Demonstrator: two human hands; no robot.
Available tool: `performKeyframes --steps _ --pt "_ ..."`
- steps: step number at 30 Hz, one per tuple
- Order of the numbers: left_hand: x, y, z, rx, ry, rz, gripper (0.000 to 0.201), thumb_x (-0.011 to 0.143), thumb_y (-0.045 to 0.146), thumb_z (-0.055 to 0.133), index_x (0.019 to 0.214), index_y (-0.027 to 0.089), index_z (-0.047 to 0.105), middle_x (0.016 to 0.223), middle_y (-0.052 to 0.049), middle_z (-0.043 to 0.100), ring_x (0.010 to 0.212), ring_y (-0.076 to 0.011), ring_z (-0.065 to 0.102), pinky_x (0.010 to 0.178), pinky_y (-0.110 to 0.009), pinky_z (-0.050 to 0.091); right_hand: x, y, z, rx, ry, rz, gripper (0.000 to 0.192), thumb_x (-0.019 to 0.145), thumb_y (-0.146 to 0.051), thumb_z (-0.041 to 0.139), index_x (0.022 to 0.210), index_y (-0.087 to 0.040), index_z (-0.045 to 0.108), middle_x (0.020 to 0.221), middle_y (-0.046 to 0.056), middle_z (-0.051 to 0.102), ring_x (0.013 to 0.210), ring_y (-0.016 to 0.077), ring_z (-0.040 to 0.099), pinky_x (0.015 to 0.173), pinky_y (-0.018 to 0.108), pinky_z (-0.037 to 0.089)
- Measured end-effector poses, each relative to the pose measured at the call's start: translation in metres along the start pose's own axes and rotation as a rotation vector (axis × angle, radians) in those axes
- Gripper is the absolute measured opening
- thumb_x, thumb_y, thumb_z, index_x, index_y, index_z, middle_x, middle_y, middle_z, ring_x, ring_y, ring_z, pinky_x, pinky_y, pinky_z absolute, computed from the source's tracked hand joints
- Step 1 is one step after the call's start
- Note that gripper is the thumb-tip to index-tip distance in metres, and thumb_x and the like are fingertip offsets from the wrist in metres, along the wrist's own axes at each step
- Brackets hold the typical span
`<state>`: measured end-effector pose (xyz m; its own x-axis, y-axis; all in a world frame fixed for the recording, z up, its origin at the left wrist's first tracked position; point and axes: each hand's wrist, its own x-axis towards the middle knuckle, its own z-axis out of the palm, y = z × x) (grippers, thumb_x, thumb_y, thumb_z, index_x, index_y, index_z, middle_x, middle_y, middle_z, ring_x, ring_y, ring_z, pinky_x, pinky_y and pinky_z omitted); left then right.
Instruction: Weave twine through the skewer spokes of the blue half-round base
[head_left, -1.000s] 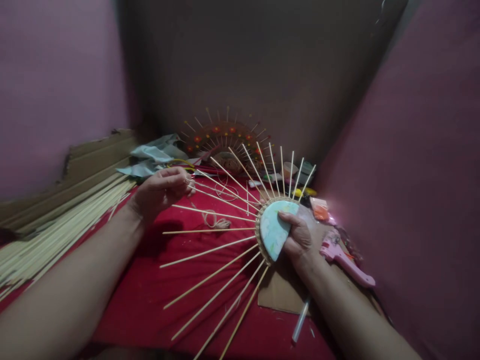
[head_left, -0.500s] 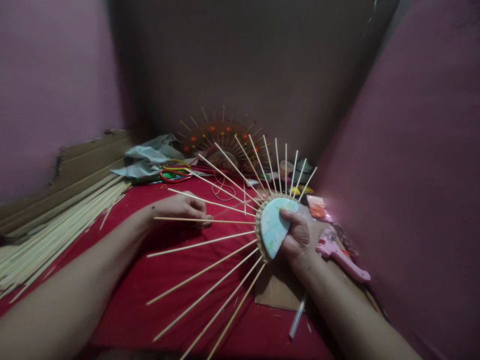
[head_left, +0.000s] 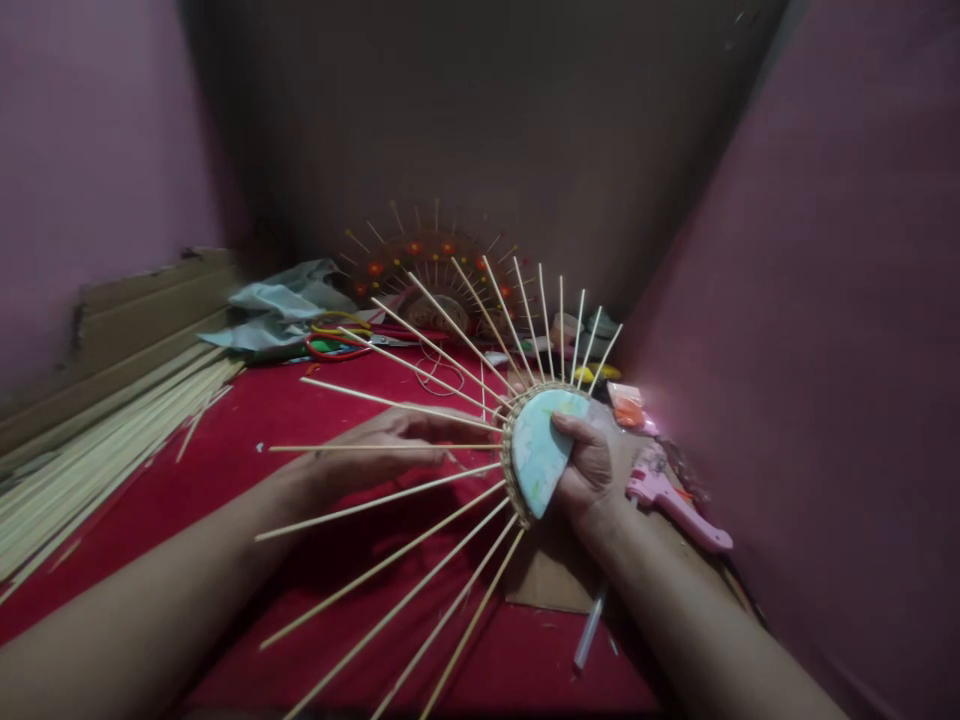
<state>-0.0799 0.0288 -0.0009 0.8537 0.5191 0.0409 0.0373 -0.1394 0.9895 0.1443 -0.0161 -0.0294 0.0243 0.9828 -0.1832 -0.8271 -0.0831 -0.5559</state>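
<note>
A: Change against the earlier frames: left hand (head_left: 390,452) has dropped from raised, near the upper sticks, to low among the spokes, and has travelled toward the hub; the sunburst frame (head_left: 536,450) has shifted slightly left with the view; right hand (head_left: 592,468) unchanged in grip.

B: Counts?

A: One sunburst frame in hand; I count roughly seventeen bamboo sticks (head_left: 375,497) radiating from it, the far ones crowded, so the count is approximate; one pale half-disc (head_left: 534,452) at its centre, edged with a woven rim; one second, decorated sunburst (head_left: 431,270) standing at the back; one pink glue gun (head_left: 671,500); one pair of scissors (head_left: 337,340) with red handles; one pile of loose sticks (head_left: 97,440) at far left, too many to count; one clear glue stick (head_left: 589,630); one cardboard sheet (head_left: 551,575).

B: Hand states?

A: Right hand closed on the half-disc, thumb across its face, fingers behind; left hand loosely curled, fingers extended toward the hub, lying between two spokes; whether it pinches anything I cannot tell, a spoke crosses it.

B: Position of the frame?

A: Held above the red cloth (head_left: 285,420); hub in the right hand, spokes fanning left over the left hand and forearm; glue gun just right of the right hand.
</note>
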Motion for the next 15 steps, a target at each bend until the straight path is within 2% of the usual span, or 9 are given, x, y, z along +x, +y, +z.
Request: performKeyframes --steps 3,5,10,15 --pt "0.006 0.0 0.022 -0.241 0.025 0.062 0.036 0.08 0.02 0.053 0.116 0.017 0.06 0.121 -0.01 0.058 0.116 -0.0254 0.049 0.101 -0.038 0.033 0.0 0.002 0.0 0.0 0.009 0.014 0.022 0.056 -0.007 0.06 0.075 -0.017 0.064 0.066 0.002 0.071 0.078 0.025 0.068 0.085 0.048 0.05" --pt "0.009 -0.006 0.028 -0.356 0.053 0.06 0.035 0.077 0.014 0.054 0.111 0.016 0.062 0.117 -0.011 0.06 0.111 -0.0252 0.052 0.099 -0.038 0.035 -0.001 0.002 0.002 0.003 0.012 0.012 0.023 0.055 -0.006 0.06 0.075 -0.017 0.064 0.065 0.002 0.071 0.077 0.0248 0.068 0.085 0.048 0.05" --pt "0.007 -0.02 0.015 -0.438 0.113 -0.079 0.039 0.064 0.003 0.055 0.1 0.013 0.067 0.1 -0.012 0.067 0.091 -0.0219 0.061 0.086 -0.034 0.045 -0.001 0.001 0.003 0.008 0.009 0.028 0.022 0.054 -0.006 0.061 0.073 -0.016 0.064 0.065 0.002 0.071 0.075 0.0244 0.068 0.085 0.048 0.05" --pt "0.005 -0.021 0.005 -0.541 0.106 0.04 0.042 0.06 0.01 0.059 0.101 0.014 0.067 0.104 -0.013 0.066 0.093 -0.0265 0.061 0.085 -0.038 0.045 0.0 0.001 0.003 0.005 0.003 0.018 0.022 0.055 -0.004 0.061 0.074 -0.015 0.064 0.068 0.003 0.072 0.068 0.0227 0.068 0.085 0.048 0.049"
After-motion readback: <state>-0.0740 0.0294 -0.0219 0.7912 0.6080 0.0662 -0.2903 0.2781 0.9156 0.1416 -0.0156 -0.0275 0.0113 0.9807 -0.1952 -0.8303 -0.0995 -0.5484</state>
